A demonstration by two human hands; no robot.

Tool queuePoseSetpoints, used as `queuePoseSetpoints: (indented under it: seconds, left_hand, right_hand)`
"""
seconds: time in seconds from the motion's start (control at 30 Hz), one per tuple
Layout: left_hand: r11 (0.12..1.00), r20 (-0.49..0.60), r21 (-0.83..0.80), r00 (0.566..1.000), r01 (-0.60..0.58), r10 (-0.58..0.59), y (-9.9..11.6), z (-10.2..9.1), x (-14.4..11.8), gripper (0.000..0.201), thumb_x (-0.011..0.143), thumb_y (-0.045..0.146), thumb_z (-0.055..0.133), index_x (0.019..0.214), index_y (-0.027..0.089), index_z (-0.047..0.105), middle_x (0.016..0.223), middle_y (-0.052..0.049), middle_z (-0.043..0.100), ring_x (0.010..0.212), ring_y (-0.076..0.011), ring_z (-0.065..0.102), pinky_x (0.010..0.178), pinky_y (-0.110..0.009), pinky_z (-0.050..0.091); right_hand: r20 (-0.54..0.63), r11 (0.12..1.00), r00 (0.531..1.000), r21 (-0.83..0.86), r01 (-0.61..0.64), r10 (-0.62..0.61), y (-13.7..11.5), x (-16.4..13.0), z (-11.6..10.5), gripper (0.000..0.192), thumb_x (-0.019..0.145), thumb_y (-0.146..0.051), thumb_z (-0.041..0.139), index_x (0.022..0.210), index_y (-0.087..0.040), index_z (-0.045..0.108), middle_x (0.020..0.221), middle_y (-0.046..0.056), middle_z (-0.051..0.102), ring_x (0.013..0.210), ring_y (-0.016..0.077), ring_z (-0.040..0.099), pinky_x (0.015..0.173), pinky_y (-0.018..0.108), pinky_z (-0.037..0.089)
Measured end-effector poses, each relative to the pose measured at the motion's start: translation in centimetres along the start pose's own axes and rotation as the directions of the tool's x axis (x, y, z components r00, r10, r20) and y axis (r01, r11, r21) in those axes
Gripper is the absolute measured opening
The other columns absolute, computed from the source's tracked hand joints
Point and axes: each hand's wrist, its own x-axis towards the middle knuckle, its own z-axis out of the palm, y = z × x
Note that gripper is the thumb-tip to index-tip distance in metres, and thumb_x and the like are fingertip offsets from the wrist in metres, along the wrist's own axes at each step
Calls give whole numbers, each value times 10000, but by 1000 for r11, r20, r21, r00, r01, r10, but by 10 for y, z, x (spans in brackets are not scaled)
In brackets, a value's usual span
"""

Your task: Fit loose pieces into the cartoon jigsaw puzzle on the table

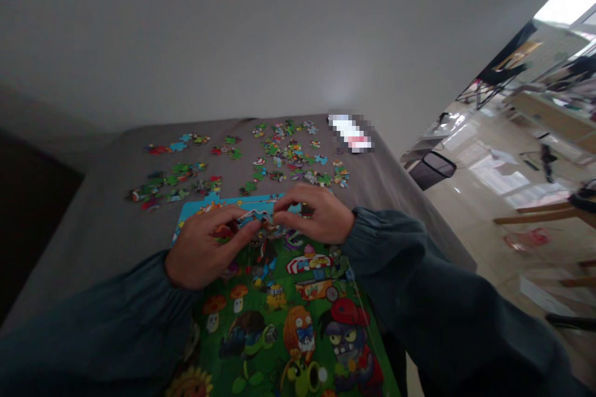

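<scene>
Above the upper part of a large cartoon puzzle picture (pixel 274 298), my two hands meet with their fingertips close together. My left hand (pixel 207 248) pinches a small jigsaw puzzle piece (pixel 254 215) with pale edges between thumb and fingers. Right beside that piece, my right hand (pixel 316 214) is closed in a pinch; whatever lies between its fingertips is too small to make out. The picture has a blue top strip and a green ground with cartoon plants and characters. My hands and sleeves cover parts of it.
Beyond the picture, many loose puzzle pieces (pixel 291 152) lie scattered on the grey tablecloth (pixel 107 198), with another cluster of pieces (pixel 177 177) at left. A blurred-out phone (pixel 350 133) lies near the back right corner. A pale wall rises behind; chairs and furniture stand right.
</scene>
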Motion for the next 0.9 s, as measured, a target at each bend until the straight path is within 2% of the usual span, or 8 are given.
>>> queuePoseSetpoints:
  seconds: [0.1, 0.17, 0.23, 0.33, 0.6, 0.9]
  left_hand:
    - [995, 30, -22, 995, -99, 100, 0, 2, 0, 242, 937, 380, 602, 817, 200, 713, 714, 10, 716, 606, -124, 630, 600, -242, 472]
    - [984, 59, -58, 984, -167, 171, 0, 5, -1, 212, 939, 356, 608, 833, 205, 712, 715, 12, 718, 632, -122, 643, 622, -232, 484]
    - [971, 100, -104, 970, -213, 223, 0, 7, -2, 187, 948, 336, 601, 860, 212, 711, 764, 5, 738, 710, -130, 675, 681, -232, 503]
    - [962, 140, -148, 958, -229, 250, 2, 8, -3, 169, 951, 318, 600, 859, 220, 702, 791, 6, 749, 744, -128, 685, 710, -235, 509]
    - [963, 144, -161, 960, -215, 239, 7, 4, -5, 150, 926, 293, 634, 814, 207, 685, 779, -2, 744, 734, -127, 681, 708, -238, 513]
    - [972, 52, -128, 978, -196, 204, 1, 14, -11, 187, 945, 316, 578, 879, 189, 699, 802, -34, 742, 720, -144, 678, 700, -256, 524]
  right_hand:
    - [-86, 961, 994, -262, -86, 65, 27, 0, -13, 189, 969, -318, 560, 977, -175, 684, 968, 69, 714, 967, 208, 623, 930, 387, 465]
    - [-75, 893, 984, -413, -176, 159, 50, -2, -19, 210, 930, -286, 598, 1071, -157, 686, 1099, 114, 689, 1089, 265, 578, 1000, 449, 421]
    - [-53, 831, 960, -489, -266, 276, 69, -4, -22, 248, 901, -290, 628, 1105, -167, 694, 1152, 125, 669, 1138, 299, 546, 1024, 480, 397]
    - [-28, 805, 933, -497, -325, 359, 86, -7, -23, 260, 900, -279, 614, 1127, -189, 702, 1165, 118, 659, 1115, 295, 557, 1020, 476, 400]
    - [-38, 827, 939, -461, -321, 343, 92, -9, -21, 249, 901, -241, 575, 1106, -191, 706, 1146, 123, 664, 1094, 291, 580, 993, 475, 426]
    - [-58, 847, 945, -428, -315, 322, 92, -9, -19, 269, 886, -221, 567, 1098, -159, 719, 1128, 146, 669, 1078, 305, 600, 996, 492, 434]
